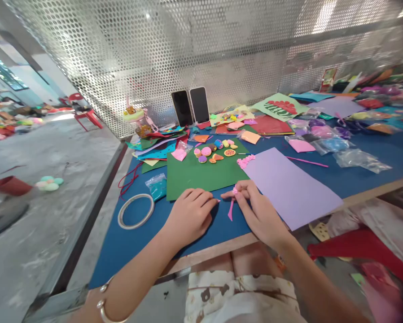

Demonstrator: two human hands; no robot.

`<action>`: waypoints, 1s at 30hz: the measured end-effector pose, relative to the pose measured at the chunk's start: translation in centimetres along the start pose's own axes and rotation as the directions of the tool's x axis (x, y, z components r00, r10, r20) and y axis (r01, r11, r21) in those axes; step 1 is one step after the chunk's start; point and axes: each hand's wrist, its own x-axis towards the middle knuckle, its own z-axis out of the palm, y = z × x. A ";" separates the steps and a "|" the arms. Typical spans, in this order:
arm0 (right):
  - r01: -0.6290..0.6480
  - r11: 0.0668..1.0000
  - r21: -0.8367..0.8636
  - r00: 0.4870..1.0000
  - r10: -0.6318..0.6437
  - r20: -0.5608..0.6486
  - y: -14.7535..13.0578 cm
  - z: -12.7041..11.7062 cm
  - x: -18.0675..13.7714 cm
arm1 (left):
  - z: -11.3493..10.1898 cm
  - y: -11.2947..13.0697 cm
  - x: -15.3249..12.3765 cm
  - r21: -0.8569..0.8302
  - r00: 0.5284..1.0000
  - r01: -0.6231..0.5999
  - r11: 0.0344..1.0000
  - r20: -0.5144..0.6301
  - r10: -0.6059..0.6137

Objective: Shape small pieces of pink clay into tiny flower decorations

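My right hand (253,208) pinches a small ruffled piece of pink modelling clay (235,190) between thumb and fingers. A thin pink clay strip (230,211) hangs below it towards the blue tabletop. Just left of that, my left hand (193,215) rests over the table with its fingers curled together. A tiny pink tip shows at its fingertips, too small to name. Beside my right hand lies a lilac sheet (289,188), with a cluster of pink clay ruffles (246,161) along its upper left corner. Beyond both hands is a green sheet (204,175) bearing several small clay food shapes (206,151).
A tape roll (120,215) and a bag of teal clay (157,186) lie at the left. Two phones (199,105) lean on the perforated metal panel (147,54). Several clay packets (300,144) and a crumpled clear bag (361,160) cover the right side.
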 end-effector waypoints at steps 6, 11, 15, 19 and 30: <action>0.086 0.966 -0.243 0.992 -0.060 0.113 0.3 0.5 0.2 | 0.1 -0.2 0.0 0.046 0.998 -0.050 0.998 -0.040 0.052; 0.128 0.952 -0.279 0.987 -0.095 0.128 0.5 0.6 0.2 | -0.1 -0.2 0.0 -0.026 0.999 0.016 1.000 -0.029 -0.016; 0.105 0.970 -0.217 0.992 -0.086 0.098 0.5 0.5 -0.2 | -0.4 -0.4 0.2 -0.193 0.984 0.171 0.966 -0.010 -0.176; -0.004 0.995 -0.098 0.999 0.009 0.051 0.5 0.3 -0.1 | -0.9 -0.6 0.6 -0.523 0.904 0.385 0.760 0.048 -0.425; -0.219 0.706 0.674 0.967 0.249 0.052 -1.5 1.8 1.5 | -1.5 1.8 0.8 -0.896 0.790 0.228 -0.380 0.399 -0.466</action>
